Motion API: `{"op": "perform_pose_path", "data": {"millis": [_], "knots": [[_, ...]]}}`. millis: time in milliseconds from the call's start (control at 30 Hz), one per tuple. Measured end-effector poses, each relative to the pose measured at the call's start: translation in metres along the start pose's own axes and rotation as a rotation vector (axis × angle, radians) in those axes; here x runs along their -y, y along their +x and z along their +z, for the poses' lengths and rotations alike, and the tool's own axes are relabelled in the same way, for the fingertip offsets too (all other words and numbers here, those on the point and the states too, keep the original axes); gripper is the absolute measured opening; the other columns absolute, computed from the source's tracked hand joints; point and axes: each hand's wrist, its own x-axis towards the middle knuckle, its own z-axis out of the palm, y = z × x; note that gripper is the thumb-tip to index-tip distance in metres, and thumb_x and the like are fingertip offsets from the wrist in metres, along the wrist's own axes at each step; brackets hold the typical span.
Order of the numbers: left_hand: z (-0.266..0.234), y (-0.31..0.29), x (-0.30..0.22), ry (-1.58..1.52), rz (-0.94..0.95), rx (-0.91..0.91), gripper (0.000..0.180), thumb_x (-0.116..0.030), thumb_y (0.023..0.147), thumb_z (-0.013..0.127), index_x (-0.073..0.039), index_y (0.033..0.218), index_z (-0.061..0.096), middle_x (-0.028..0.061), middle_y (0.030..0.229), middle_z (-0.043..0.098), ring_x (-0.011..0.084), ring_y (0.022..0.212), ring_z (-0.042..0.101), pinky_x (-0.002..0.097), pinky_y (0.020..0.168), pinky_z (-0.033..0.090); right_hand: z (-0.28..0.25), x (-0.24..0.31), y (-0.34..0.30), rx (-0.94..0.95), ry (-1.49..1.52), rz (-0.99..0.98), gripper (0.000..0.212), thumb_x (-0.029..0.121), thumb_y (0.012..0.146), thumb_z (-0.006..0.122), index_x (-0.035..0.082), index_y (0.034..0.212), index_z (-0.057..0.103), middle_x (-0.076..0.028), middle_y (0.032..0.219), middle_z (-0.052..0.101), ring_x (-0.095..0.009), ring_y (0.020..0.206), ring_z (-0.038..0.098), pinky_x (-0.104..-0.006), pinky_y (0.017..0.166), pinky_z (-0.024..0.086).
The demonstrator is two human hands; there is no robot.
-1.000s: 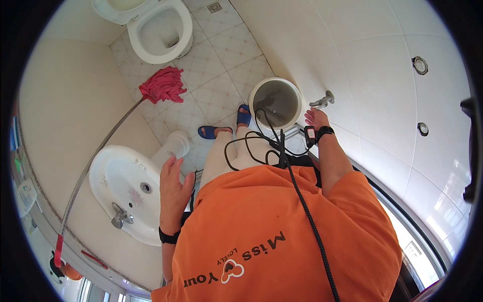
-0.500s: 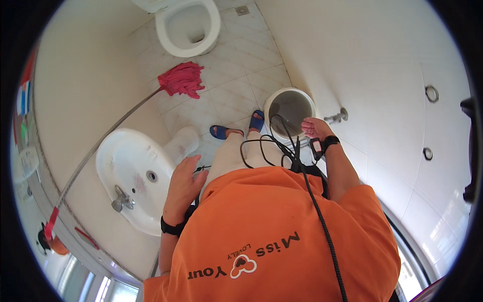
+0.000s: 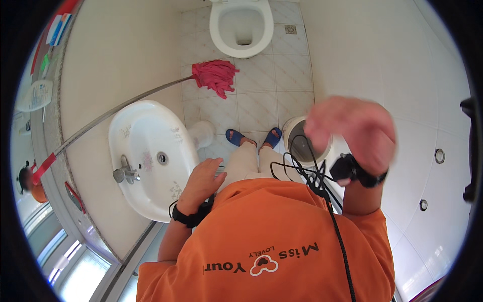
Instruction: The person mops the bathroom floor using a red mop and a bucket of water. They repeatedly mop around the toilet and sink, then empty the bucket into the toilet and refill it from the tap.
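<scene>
My left hand hangs beside my hip, next to the right edge of the white washbasin; its fingers are stretched out with the thumb apart, and it is empty. Raised in front of me on the right, my right hand is smeared by motion; its fingers bend, and I cannot make out anything in them. It covers part of the round white bucket, which stands on the floor by my right foot. Dark straps circle both wrists, and a small black device sits at the right one.
A pink mop head lies on the tiles, its long handle leaning leftward past the basin. Beyond it stands a toilet, with a floor drain to its right. Black cords loop near my legs.
My right hand has risen from beside the bucket toward the camera. The view has swung, so toilet, mop and basin sit further right. My left hand stays low beside the basin.
</scene>
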Motion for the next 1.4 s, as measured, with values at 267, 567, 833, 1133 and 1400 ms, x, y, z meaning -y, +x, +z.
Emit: {"op": "perform_pose_path", "data": {"millis": [267, 567, 833, 1133, 1400], "knots": [[-0.004, -0.004, 0.004, 0.026, -0.023, 0.012, 0.037, -0.016, 0.079, 0.06, 0.001, 0.111, 0.053, 0.0184, 0.096, 0.058, 0.0359, 0.09, 0.054, 0.0404, 0.077, 0.045, 0.058, 0.051, 0.029, 0.427, 0.156, -0.318, 0.038, 0.042, 0.089, 0.052, 0.008, 0.104, 0.06, -0.015, 0.097, 0.066, -0.032, 0.095, 0.059, -0.0397, 0.077, 0.049], [-0.003, -0.013, 0.015, 0.074, 0.02, -0.017, 0.035, -0.016, 0.077, 0.062, 0.0, 0.108, 0.053, 0.0167, 0.089, 0.058, 0.0351, 0.085, 0.055, 0.0414, 0.074, 0.045, 0.067, 0.049, 0.016, 0.465, 0.186, -0.386, 0.041, 0.042, 0.089, 0.052, 0.006, 0.107, 0.058, -0.017, 0.1, 0.064, -0.033, 0.096, 0.059, -0.0413, 0.079, 0.048], [0.0, -0.017, 0.021, 0.074, 0.021, -0.015, 0.036, -0.015, 0.077, 0.061, 0.001, 0.108, 0.053, 0.0177, 0.091, 0.059, 0.0352, 0.087, 0.056, 0.0416, 0.076, 0.045, 0.065, 0.047, 0.012, 0.489, 0.263, -0.459, 0.043, 0.042, 0.089, 0.051, 0.004, 0.11, 0.056, -0.018, 0.103, 0.063, -0.034, 0.098, 0.058, -0.0427, 0.081, 0.047], [0.003, -0.005, 0.021, 0.12, 0.021, 0.038, 0.037, -0.016, 0.078, 0.06, 0.001, 0.11, 0.054, 0.0184, 0.094, 0.059, 0.0358, 0.089, 0.056, 0.0424, 0.077, 0.045, 0.035, 0.041, 0.007, 0.469, 0.296, -0.538, 0.046, 0.041, 0.09, 0.05, 0.002, 0.113, 0.054, -0.019, 0.106, 0.061, -0.035, 0.099, 0.058, -0.0443, 0.083, 0.047], [0.003, 0.018, 0.012, 0.143, 0.091, 0.096, 0.037, -0.016, 0.077, 0.062, 0.0, 0.109, 0.054, 0.0178, 0.093, 0.06, 0.0356, 0.086, 0.056, 0.0424, 0.074, 0.045, 0.02, 0.033, -0.005, 0.411, 0.261, -0.531, 0.049, 0.041, 0.09, 0.05, 0.0, 0.116, 0.053, -0.02, 0.109, 0.06, -0.036, 0.101, 0.058, -0.0457, 0.085, 0.046]]}}
